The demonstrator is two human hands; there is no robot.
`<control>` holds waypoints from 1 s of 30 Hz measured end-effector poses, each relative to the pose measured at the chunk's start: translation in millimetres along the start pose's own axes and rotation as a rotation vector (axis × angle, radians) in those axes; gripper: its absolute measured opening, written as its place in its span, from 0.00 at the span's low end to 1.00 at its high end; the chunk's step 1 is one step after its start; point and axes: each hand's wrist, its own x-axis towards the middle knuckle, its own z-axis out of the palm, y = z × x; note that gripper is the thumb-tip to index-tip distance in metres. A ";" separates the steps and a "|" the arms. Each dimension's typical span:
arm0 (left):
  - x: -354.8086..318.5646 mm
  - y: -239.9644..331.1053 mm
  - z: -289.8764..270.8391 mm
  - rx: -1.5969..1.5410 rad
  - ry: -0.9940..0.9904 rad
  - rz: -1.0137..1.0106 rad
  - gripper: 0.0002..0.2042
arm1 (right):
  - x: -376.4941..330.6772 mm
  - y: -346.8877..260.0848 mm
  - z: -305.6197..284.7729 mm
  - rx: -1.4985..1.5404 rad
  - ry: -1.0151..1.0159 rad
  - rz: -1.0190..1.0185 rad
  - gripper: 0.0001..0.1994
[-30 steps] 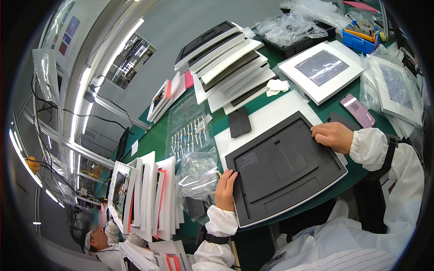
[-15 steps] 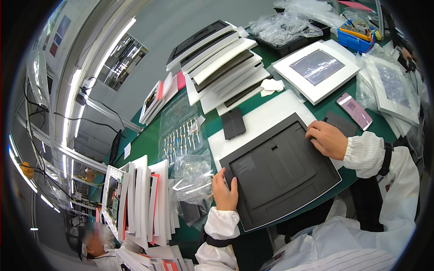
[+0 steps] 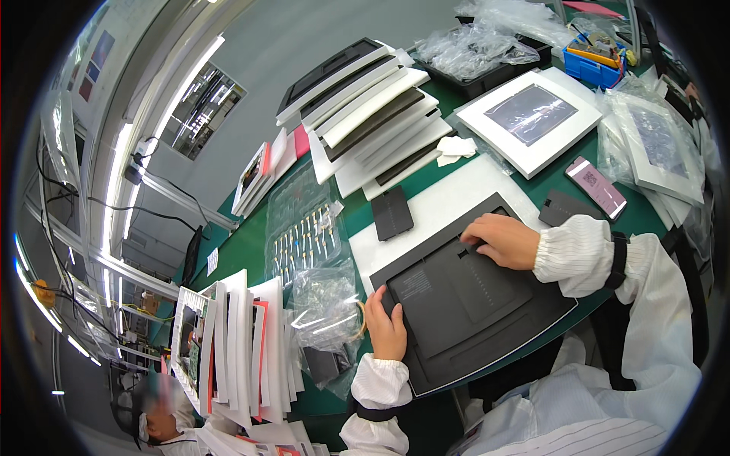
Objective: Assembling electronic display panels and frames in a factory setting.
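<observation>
A large black plastic housing [image 3: 433, 308] lies flat in front of me, with a raised rectangular cover panel in its middle and a thin white rim along its near edge. My left hand [image 3: 386, 328] grips its left edge, the thumb over the top and the fingers along the side. My right hand [image 3: 503, 240] is over the upper part of the cover panel. Its fingers are bent, with the tips beside a small notch; whether anything is between them is hidden. Part of the housing rests on a white foam sheet [image 3: 366, 258].
Beyond are small black covers [image 3: 391, 213], a stack of panels and foam [image 3: 372, 114], and a white-framed display [image 3: 525, 125]. A phone [image 3: 595, 188] lies at right. Left are a tray of small cable-like parts [image 3: 304, 239], clear bags [image 3: 327, 300] and upright panels [image 3: 239, 342]. Another person sits lower left.
My right hand has left the housing's right edge and moved left onto its cover panel, by the notch. My left hand stays at the left edge. The housing has hardly moved.
</observation>
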 end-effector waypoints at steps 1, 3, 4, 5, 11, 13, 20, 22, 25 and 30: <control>2.5 0.3 -3.0 -0.057 -0.026 -0.032 0.22 | 6.2 -0.2 2.5 0.068 -0.025 0.018 0.14; 10.4 3.8 -7.4 -0.113 -0.048 -0.074 0.23 | 18.5 -4.1 8.3 0.116 -0.048 0.048 0.11; 16.1 14.0 -11.4 0.022 -0.047 -0.036 0.24 | 22.0 -4.8 9.6 0.114 -0.051 0.047 0.11; 23.8 22.7 -12.0 0.153 -0.048 0.003 0.25 | 24.7 -4.0 10.0 0.045 -0.085 0.054 0.10; 72.9 47.1 29.9 0.146 -0.160 0.126 0.28 | 45.7 -16.4 20.3 -0.197 -0.150 0.011 0.08; 84.7 56.4 50.7 0.031 -0.282 0.002 0.30 | 47.0 -15.7 14.7 -0.243 -0.157 0.041 0.08; 87.3 57.9 53.0 -0.035 -0.322 -0.096 0.30 | 58.4 -11.5 19.7 -0.330 -0.215 0.000 0.09; 85.8 56.6 53.7 -0.047 -0.297 -0.096 0.30 | 60.8 -13.4 19.5 -0.357 -0.283 0.014 0.10; 86.2 54.3 57.5 -0.053 -0.297 -0.072 0.26 | 62.0 -15.0 15.4 -0.341 -0.333 0.030 0.09; 89.0 47.6 68.6 -0.030 -0.127 -0.030 0.14 | 68.2 -16.3 8.8 -0.229 -0.429 0.131 0.10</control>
